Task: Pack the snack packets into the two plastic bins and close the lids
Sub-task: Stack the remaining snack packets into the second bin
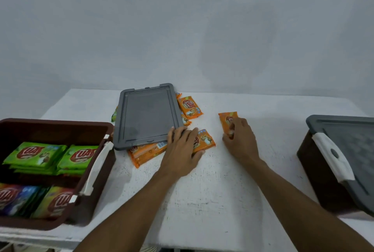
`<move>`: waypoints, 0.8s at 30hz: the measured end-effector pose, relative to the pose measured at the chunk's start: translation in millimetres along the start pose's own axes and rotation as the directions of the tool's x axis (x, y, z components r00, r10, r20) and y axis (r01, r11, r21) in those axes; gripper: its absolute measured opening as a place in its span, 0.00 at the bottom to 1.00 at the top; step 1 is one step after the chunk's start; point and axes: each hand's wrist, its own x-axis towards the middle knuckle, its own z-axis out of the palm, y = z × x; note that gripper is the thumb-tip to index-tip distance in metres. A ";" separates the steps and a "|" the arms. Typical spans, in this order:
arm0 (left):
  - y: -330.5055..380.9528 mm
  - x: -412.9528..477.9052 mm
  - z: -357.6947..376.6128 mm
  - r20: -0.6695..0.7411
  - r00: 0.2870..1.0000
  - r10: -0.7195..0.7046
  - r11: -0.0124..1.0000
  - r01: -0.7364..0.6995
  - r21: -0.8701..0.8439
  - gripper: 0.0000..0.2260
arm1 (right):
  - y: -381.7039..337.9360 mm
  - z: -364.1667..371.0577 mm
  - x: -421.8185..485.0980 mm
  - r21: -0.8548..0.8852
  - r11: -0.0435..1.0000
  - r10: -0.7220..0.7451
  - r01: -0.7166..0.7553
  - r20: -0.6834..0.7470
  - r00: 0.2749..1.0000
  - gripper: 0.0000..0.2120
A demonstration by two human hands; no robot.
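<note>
An open brown bin (pixel 95 180) at the left holds green packets (pixel 36 154) at the back and mixed-colour packets (pixel 28 201) at the front. A loose grey lid (pixel 145 116) lies mid-table on top of several orange packets (pixel 145 152). My left hand (pixel 182 146) rests flat on one orange packet (pixel 206 140) by the lid's near right corner. My right hand (pixel 240 140) closes its fingers on a separate orange packet (pixel 226 120) lying on the table. At the right stands a second brown bin (pixel 315 172) with its grey lid (pixel 352 142) on.
More orange packets (pixel 190 107) lie against the lid's far right edge, and a green packet corner (pixel 114 115) peeks from under its left edge. The white table (pixel 212 201) has its near edge at the bottom. A plain grey wall stands behind.
</note>
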 end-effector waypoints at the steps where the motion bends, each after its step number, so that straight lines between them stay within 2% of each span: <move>1: 0.4 -0.8 0.0 -0.009 1.000 0.019 1.000 -0.019 0.002 0.30 | -1.9 -3.2 -5.5 0.028 0.998 0.054 -0.055 0.028 0.998 0.30; 3: 0.9 -2.5 -0.1 -0.018 0.998 0.061 0.998 -0.060 0.032 0.31 | -5.7 -12.4 -9.8 0.014 0.991 0.133 -0.135 0.126 0.983 0.47; 4: 2.1 -3.9 -1.1 -0.031 0.996 0.082 0.996 -0.081 0.049 0.31 | -9.1 -19.1 -12.0 -0.002 0.985 0.170 -0.172 0.170 0.971 0.51; 6: 5.3 -5.3 -3.8 -0.054 0.991 0.124 0.991 -0.121 0.059 0.32 | -13.1 -31.1 -16.2 0.090 0.961 0.236 -0.261 0.219 0.947 0.53; 8: 10.1 -3.7 -12.9 -0.051 0.988 0.144 0.989 -0.144 0.019 0.32 | -19.6 -43.4 -24.2 0.317 0.877 0.294 -0.361 0.240 0.925 0.48; 10: 15.0 0.4 -30.1 0.018 0.993 0.114 0.987 -0.112 -0.114 0.33 | -26.8 -55.0 -31.5 0.535 0.701 0.360 -0.472 0.307 0.881 0.40; 11: 14.4 3.4 -39.5 0.050 0.993 0.105 0.979 -0.095 -0.179 0.33 | -32.9 -60.2 -35.0 0.623 0.573 0.372 -0.532 0.380 0.847 0.35; 13: 11.3 10.5 -61.8 0.111 0.989 0.098 0.968 -0.069 -0.240 0.34 | -43.6 -67.0 -41.3 0.716 0.321 0.309 -0.620 0.539 0.783 0.27; 14: 8.8 13.8 -74.7 0.134 0.987 0.090 0.971 -0.057 -0.233 0.34 | -49.6 -69.5 -44.2 0.728 0.232 0.262 -0.645 0.592 0.762 0.23; 16: 1.0 18.9 -105.0 0.168 0.984 0.067 0.979 -0.033 -0.201 0.33 | -64.7 -73.8 -50.2 0.750 0.134 0.199 -0.648 0.620 0.759 0.18; 17: -8.8 16.9 -125.5 0.189 0.979 0.074 0.979 -0.035 -0.201 0.31 | -80.7 -73.2 -54.5 0.760 0.109 0.175 -0.641 0.620 0.765 0.16; 19: -23.7 17.6 -161.6 0.281 0.954 0.104 0.968 -0.032 -0.250 0.29 | -107.8 -77.1 -59.3 0.761 0.131 0.115 -0.635 0.625 0.772 0.15; 21: -48.4 12.6 -199.3 0.394 0.911 0.124 0.958 -0.005 -0.288 0.25 | -140.3 -76.9 -64.0 0.755 0.176 0.055 -0.632 0.633 0.772 0.18; 24: -100.3 -7.4 -248.2 0.484 0.862 0.150 0.941 0.025 -0.337 0.14 | -200.0 -73.7 -72.6 0.742 0.287 -0.037 -0.605 0.640 0.768 0.22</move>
